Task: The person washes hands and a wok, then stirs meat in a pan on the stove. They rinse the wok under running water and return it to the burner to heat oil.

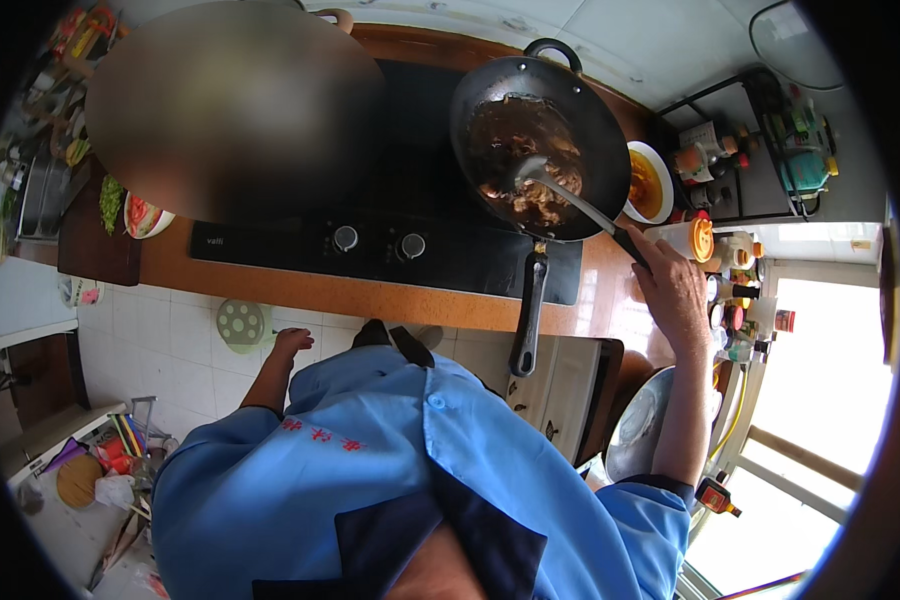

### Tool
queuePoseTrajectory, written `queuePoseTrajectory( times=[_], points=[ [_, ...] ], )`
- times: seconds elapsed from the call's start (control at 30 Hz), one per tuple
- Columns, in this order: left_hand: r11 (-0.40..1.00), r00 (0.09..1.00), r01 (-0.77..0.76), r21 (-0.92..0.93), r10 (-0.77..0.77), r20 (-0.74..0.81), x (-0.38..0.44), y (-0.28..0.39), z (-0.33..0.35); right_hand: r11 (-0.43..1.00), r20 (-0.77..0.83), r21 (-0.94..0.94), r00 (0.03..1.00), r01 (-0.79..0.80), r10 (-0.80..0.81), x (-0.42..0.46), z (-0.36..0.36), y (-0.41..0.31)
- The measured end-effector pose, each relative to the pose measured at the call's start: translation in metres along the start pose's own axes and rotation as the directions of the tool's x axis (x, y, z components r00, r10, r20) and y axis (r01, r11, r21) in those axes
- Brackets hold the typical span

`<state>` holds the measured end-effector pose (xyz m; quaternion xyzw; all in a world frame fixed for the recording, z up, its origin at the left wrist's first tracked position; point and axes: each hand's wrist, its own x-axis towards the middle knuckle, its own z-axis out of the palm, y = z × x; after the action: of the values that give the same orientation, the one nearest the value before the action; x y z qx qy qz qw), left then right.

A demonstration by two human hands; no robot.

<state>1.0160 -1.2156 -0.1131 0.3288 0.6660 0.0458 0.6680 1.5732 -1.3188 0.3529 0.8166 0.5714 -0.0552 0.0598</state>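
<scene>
My right hand (673,281) grips the black handle of a metal wok spatula (581,201). The spatula's blade rests among sliced, meat-like food (544,196) in dark brown sauce. This food lies in a black wok (606,180) on the right side of the cooktop (457,262). The wok's long handle (529,315) juts over the counter's front edge towards me, untouched. My left hand (292,341) hangs beside my body, below counter level, fingers loosely apart and holding nothing visible.
A white bowl of orange-brown liquid (649,184) stands right of the wok. Several seasoning containers (735,289) crowd the right counter. At left are a bowl of red food (146,216) and chopped greens (110,202) on a dark board. A green stool (241,326) stands below. The left cooktop is blurred.
</scene>
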Motion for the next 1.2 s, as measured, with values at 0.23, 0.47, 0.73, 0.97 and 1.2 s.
queuePoseTrajectory(
  times=[0.23,0.47,0.73,0.97,1.2],
  points=[
    [0.999,0.999,0.032,0.039,-0.032,0.023,-0.005,0.001,-0.002,0.938,0.055,0.258,0.973,-0.23,0.223,-0.025,-0.033,0.014],
    [0.998,0.998,0.058,-0.015,-0.058,-0.018,-0.009,-0.003,-0.006,0.945,0.13,0.165,0.956,-0.283,0.264,-0.043,-0.045,0.034],
    [0.998,0.999,0.039,0.046,-0.038,-0.016,-0.016,0.007,-0.003,0.959,0.031,0.139,0.969,-0.249,0.247,-0.021,0.001,0.035],
    [0.999,0.999,0.019,0.049,-0.018,-0.031,-0.019,0.011,-0.006,0.812,0.111,0.475,0.939,-0.338,0.325,-0.026,0.01,0.038],
    [0.999,0.999,0.037,0.021,-0.037,-0.03,-0.021,-0.001,-0.012,0.481,0.413,0.736,0.879,-0.476,0.238,-0.048,0.013,0.032]
  ],
)
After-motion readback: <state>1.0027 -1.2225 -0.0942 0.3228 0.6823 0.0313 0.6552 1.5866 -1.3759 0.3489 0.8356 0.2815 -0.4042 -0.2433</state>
